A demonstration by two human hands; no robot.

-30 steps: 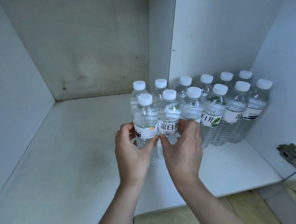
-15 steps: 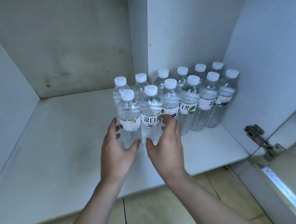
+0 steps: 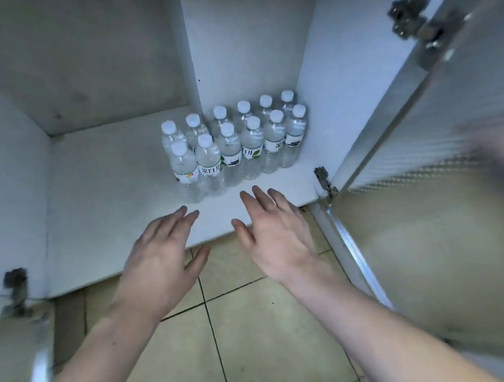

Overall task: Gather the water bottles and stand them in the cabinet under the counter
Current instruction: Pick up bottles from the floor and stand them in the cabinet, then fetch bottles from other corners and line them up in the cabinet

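Several clear water bottles (image 3: 230,145) with white caps stand upright in two rows on the white cabinet floor (image 3: 103,200), packed against the right inner wall. The front-left bottle (image 3: 184,168) and the one beside it (image 3: 210,164) are the nearest. My left hand (image 3: 160,261) hovers over the cabinet's front edge, fingers straight and spread, holding nothing. My right hand (image 3: 274,233) is beside it, also with straight fingers, empty, a short way in front of the bottles and not touching them.
The open right cabinet door (image 3: 439,179) with ribbed glass swings out at right, with hinges (image 3: 327,183) on its frame. A left hinge (image 3: 14,288) shows at the lower left. A white partition (image 3: 189,61) stands behind the bottles. Beige floor tiles (image 3: 254,338) lie below.
Both hands have let go of the two front-left bottles and drawn back out over the cabinet's front edge. The view has pulled back and the bottles stand where they were left.
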